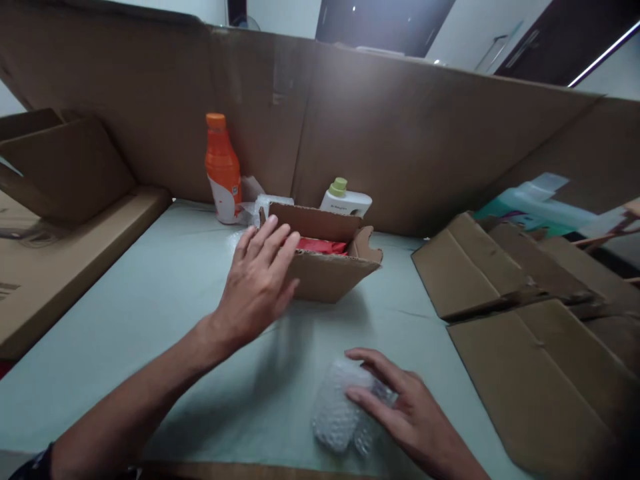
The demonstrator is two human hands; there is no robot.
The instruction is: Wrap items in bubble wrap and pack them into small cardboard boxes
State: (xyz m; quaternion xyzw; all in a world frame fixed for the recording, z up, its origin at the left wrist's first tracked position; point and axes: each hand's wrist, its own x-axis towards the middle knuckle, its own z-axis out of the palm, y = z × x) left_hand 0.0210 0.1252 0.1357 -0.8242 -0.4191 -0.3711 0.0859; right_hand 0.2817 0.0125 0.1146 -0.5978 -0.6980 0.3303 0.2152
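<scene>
My left hand (260, 280) is at the left end of a small open cardboard box (330, 280), with its fingers stretched out over the near left edge. A red packet (323, 247) shows inside the box. Close to the table's front edge, my right hand (395, 400) has its thumb and fingers around the right side of a bubble-wrapped bundle (340, 407). The thumb lies over the wrap, and what is inside the wrap cannot be made out.
An orange bottle (220, 173) and a white bottle with a green cap (345, 199) stand behind the box. Open cardboard boxes (540, 373) line the right side, near a container of green liquid (540, 207). A large flat carton (65, 267) lies left. A tall cardboard wall (390, 133) closes the back.
</scene>
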